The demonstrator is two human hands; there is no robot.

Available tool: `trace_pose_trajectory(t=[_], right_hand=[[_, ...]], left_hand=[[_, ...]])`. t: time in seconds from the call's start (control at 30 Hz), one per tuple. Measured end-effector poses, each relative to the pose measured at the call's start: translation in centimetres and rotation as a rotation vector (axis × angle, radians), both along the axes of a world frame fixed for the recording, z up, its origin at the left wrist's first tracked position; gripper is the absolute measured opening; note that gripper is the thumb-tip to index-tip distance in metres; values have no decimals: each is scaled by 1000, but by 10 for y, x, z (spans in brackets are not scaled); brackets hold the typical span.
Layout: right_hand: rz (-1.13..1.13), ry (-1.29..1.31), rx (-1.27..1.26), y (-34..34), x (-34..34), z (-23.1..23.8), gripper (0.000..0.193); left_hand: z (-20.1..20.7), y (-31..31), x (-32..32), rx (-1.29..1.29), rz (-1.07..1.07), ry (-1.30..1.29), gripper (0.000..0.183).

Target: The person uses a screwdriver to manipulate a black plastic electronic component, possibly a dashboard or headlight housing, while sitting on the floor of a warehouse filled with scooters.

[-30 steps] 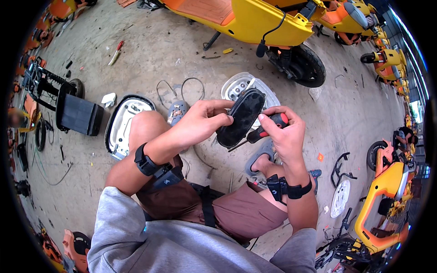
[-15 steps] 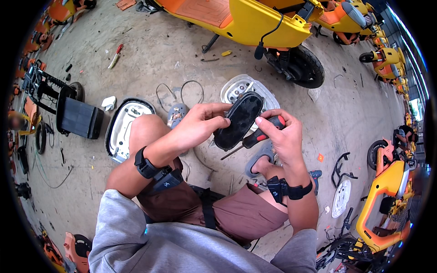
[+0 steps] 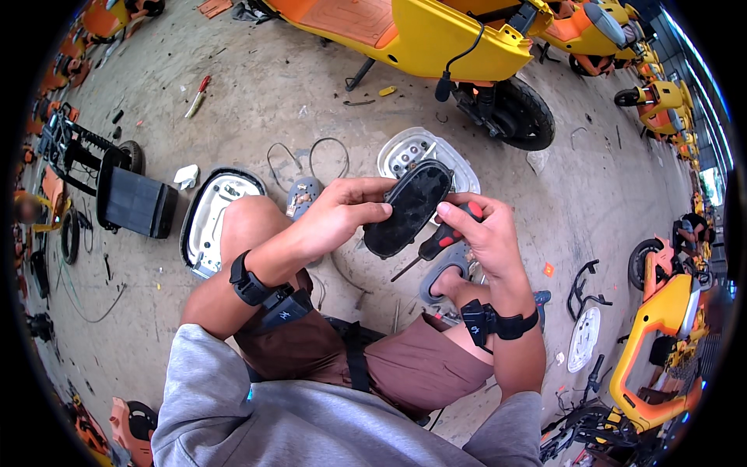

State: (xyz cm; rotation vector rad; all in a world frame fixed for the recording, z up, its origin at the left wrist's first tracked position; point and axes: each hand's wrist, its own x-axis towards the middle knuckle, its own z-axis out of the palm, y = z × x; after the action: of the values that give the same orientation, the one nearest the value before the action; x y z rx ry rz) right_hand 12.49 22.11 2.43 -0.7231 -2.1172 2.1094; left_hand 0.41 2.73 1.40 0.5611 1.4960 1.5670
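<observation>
My left hand [image 3: 342,222] pinches a glossy black oval panel [image 3: 408,206] by its left edge, thumb on its face and fingers behind. It hangs tilted in the air between my knees. In the curled fingers of my right hand [image 3: 489,233] lies a screwdriver [image 3: 443,240] with a red-and-black handle, its shaft slanting down to the left. The right thumb tip is close to the panel's right edge; whether it touches is unclear. Partly hidden behind the panel, a white tray-like housing [image 3: 463,159] with small parts in it rests on the floor.
Another white housing with a black rim [image 3: 222,191] lies by my left knee, near a black box [image 3: 138,198]. A yellow scooter [image 3: 451,47] stands ahead, another screwdriver [image 3: 198,96] lies far left, and a cable [image 3: 328,140] loops on the floor. Yellow scooter frames [image 3: 650,366] line the right.
The screwdriver has shifted a little to the right with my right hand, its tip farther from the panel. The panel has moved only slightly in my left hand.
</observation>
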Motion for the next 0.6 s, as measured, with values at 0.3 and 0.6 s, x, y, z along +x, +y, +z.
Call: trace_pose_trajectory(t=[0.3, 0.6], right_hand=[[36, 42, -79, 3, 0, -4, 27], [12, 135, -108, -1, 1, -3, 25]], left_hand=[[6, 0, 2, -6, 0, -57, 44], [7, 2, 3, 40, 6, -124, 48]])
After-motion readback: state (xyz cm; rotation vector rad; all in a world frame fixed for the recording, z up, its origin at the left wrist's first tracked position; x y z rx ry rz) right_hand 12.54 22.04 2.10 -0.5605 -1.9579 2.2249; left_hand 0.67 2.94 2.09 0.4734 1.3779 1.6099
